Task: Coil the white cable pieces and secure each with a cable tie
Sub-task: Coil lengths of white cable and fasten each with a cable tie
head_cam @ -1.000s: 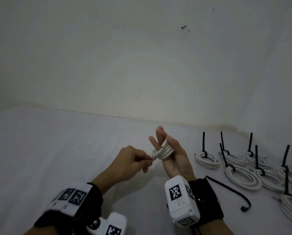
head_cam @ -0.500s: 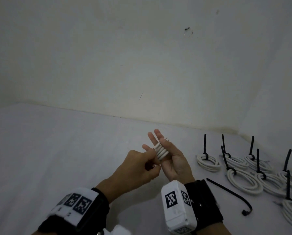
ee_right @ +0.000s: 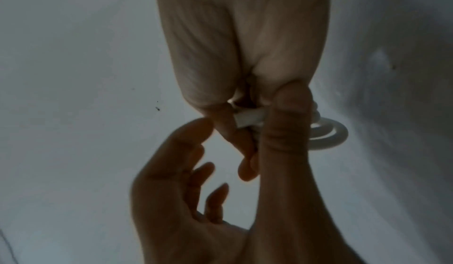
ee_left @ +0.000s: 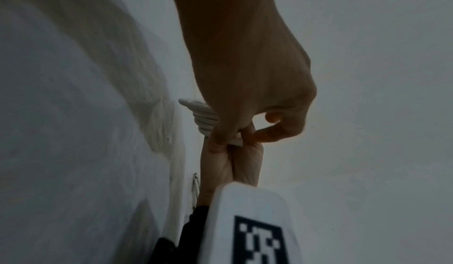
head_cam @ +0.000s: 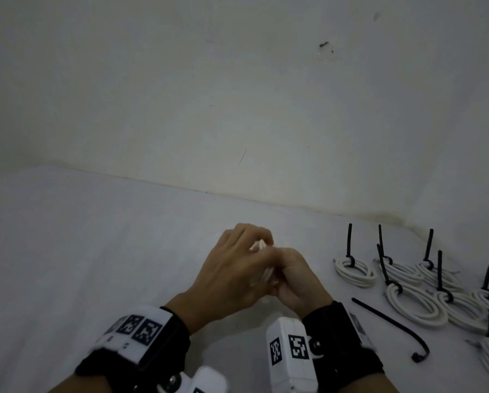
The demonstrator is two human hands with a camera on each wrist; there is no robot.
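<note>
Item: white cable coil (head_cam: pixel 261 275), smooth round-section cord in several stacked loops; we hold it above the white tabletop (head_cam: pixel 95 251), just left of the finished bundles. Our left hand (head_cam: pixel 229 276) curls its fingers over the loops, pinching them; our right hand (head_cam: pixel 294 282) pinches the same coil from the opposite side, thumb against cord. Most of the coil is hidden between the hands; its loose end we cannot make out.

Tied coils (head_cam: pixel 410 304): flattened white rings, each cinched by a stiff black tie with upright tail; the rightmost are cut off by the frame edge.

Loose black cable tie (head_cam: pixel 390 326): thin, matte, hook-ended, lying flat between our right hand and the tied coils.
</note>
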